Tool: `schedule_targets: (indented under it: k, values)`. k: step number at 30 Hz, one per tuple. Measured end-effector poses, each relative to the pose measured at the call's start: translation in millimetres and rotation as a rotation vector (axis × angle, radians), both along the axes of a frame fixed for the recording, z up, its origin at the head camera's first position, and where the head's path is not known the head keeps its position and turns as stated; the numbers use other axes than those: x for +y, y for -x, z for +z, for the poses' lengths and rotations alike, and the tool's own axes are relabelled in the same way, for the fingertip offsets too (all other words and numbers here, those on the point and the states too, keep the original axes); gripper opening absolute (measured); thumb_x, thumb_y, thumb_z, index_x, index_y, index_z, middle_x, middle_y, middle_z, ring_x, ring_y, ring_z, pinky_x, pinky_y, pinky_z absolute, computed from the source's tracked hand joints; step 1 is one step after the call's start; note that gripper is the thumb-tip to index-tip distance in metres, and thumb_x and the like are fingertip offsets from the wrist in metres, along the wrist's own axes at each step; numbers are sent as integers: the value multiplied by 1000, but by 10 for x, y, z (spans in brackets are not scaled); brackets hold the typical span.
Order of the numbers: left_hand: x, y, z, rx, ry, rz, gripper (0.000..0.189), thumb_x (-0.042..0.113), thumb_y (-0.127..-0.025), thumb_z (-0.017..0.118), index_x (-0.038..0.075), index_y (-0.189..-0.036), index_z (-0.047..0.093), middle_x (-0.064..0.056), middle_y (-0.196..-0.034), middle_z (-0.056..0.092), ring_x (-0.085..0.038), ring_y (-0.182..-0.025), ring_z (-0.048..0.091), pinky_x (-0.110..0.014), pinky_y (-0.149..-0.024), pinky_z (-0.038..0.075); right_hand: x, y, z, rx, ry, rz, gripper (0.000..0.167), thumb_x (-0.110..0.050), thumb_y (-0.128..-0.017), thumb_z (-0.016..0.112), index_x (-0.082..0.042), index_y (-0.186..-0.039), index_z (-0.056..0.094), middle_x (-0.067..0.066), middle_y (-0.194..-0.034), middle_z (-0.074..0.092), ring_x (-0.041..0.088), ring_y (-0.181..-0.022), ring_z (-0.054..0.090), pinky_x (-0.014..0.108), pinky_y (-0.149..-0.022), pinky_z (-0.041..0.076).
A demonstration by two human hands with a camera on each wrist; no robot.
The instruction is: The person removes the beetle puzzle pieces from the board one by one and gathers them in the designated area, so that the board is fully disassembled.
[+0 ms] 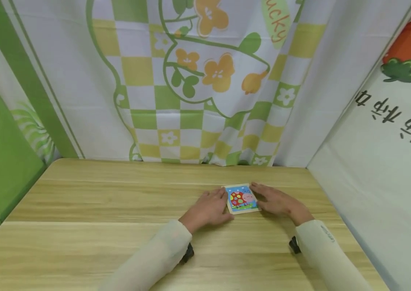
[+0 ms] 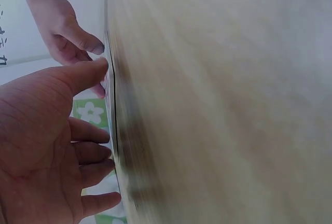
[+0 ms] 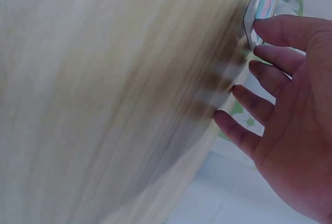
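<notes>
A small square picture board (image 1: 241, 199) with a light wooden border lies flat on the table, showing a red spotted ladybug on blue. My left hand (image 1: 210, 207) is at its left side, fingertips right at the edge. In the left wrist view the left hand (image 2: 46, 141) has its fingers extended, thumb by the board's thin edge. On the opposite side is my right hand (image 1: 276, 200), palm down. The right wrist view shows the right hand (image 3: 295, 99) with its thumb at the board's corner and its other fingers spread down toward the tabletop.
The wood-grain table (image 1: 100, 242) runs back to a checked, flowered curtain (image 1: 176, 121). A white printed sheet (image 1: 383, 161) hangs along the right side, a green one (image 1: 1, 133) along the left. Both sleeved forearms reach in from the near edge, with dark wrist devices beneath.
</notes>
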State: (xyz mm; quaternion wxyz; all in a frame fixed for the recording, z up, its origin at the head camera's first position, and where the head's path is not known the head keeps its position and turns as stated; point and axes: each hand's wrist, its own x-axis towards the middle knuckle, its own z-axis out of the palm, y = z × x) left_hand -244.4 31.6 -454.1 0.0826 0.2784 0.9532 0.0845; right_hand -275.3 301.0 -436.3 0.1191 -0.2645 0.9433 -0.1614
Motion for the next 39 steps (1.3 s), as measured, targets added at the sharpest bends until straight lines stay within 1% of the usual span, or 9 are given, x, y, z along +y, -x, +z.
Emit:
schedule_targets:
  k: [4,8,12,19,22,26,29,34,39]
  values:
    - [16,-4,-8,-1,12,7,82,57,-100,58,2,-158,38,-13,-165,32,-26,-150,30,-49,-119,26,-23,-14,9,-32,-6,-11,62,-18,-104,56,0,-159,34,23,-164,28,49,-148,24,65,-116,20]
    - [15,-2,-15,9,20,6,78,53,-101,60,3,-157,41,-12,-164,33,-24,-150,32,-49,-118,28,-23,-31,13,-40,-9,-22,62,-20,-104,56,-1,-159,34,21,-164,28,49,-148,24,67,-114,21]
    - [0,-4,8,18,28,9,74,51,-101,60,4,-156,43,-11,-163,35,-23,-149,33,-49,-117,30,-32,-44,17,-28,-4,-17,62,-21,-104,56,-1,-159,35,21,-164,29,50,-147,25,69,-113,22]
    - [-80,3,52,29,56,-1,72,49,-100,63,5,-154,46,-11,-162,37,-23,-148,35,-48,-116,32,-84,-83,0,10,-7,12,62,-23,-102,59,1,-156,39,21,-161,34,49,-146,28,65,-114,24]
    - [-145,2,56,30,55,-16,71,47,-99,65,4,-153,47,-11,-161,38,-23,-148,36,-48,-116,33,-115,-116,-10,34,-5,38,62,-24,-102,61,3,-154,41,23,-160,36,49,-145,31,63,-114,27]
    - [-267,-18,73,21,57,-35,70,45,-98,66,5,-153,48,-11,-161,39,-23,-148,36,-45,-115,33,-183,-169,-33,87,1,86,62,-25,-101,64,4,-152,45,24,-157,41,48,-142,37,62,-112,32]
    - [-371,-32,78,15,64,-44,70,44,-98,67,5,-153,49,-10,-161,40,-23,-148,36,-44,-115,35,-261,-216,-50,115,-5,97,61,-27,-101,65,3,-151,47,23,-156,43,46,-141,39,63,-111,33]
    - [-542,-72,83,3,69,-45,70,43,-98,68,6,-153,48,-8,-161,39,-24,-147,37,-43,-114,36,-418,-304,-51,112,-33,83,62,-32,-102,65,0,-152,47,20,-157,42,44,-143,37,61,-113,32]
    - [-696,-156,119,-12,50,-37,69,40,-97,69,4,-152,49,-11,-160,40,-26,-145,40,-43,-111,40,-567,-378,-34,114,-35,114,63,-32,-102,64,2,-152,46,20,-158,41,44,-143,37,58,-114,31]
